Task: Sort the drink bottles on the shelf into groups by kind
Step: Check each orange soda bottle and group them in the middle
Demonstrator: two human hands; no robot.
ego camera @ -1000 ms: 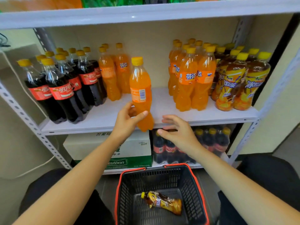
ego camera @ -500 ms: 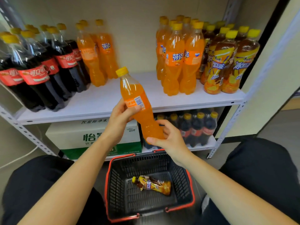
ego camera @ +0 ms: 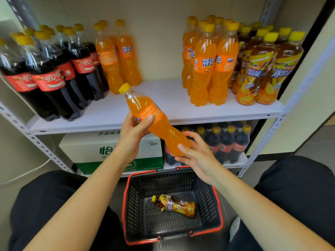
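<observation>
Both hands hold one Fanta bottle (ego camera: 156, 122) in the air in front of the shelf board (ego camera: 163, 100) and above the shopping basket (ego camera: 137, 201). The bottle is tilted, with its yellow cap up and to the left and its base down and to the right; it is full of orange drink. The left hand (ego camera: 131, 132) wraps around the labelled middle, thumb lying across the front of the label. The right hand (ego camera: 198, 153) cups the base, fingers curled behind it and the thumb tip pressed on the front.

The black basket with a red rim sits on the floor between the person's knees. Inside it lies a single iced black tea bottle (ego camera: 175, 205) on its side, cap pointing left.

On the white shelf board stand four groups, all upright. At the far left are Coca-Cola bottles (ego camera: 52, 73), and just beside them a small cluster of Fanta bottles (ego camera: 116, 57). After a bare stretch of board comes a larger Fanta group (ego camera: 210, 66), touching a group of iced black tea bottles (ego camera: 262, 69) at the right end.

On the level below, a white and green drinking-water carton (ego camera: 108, 149) sits on the left, and a pack of small cola bottles (ego camera: 226, 142) on the right
</observation>
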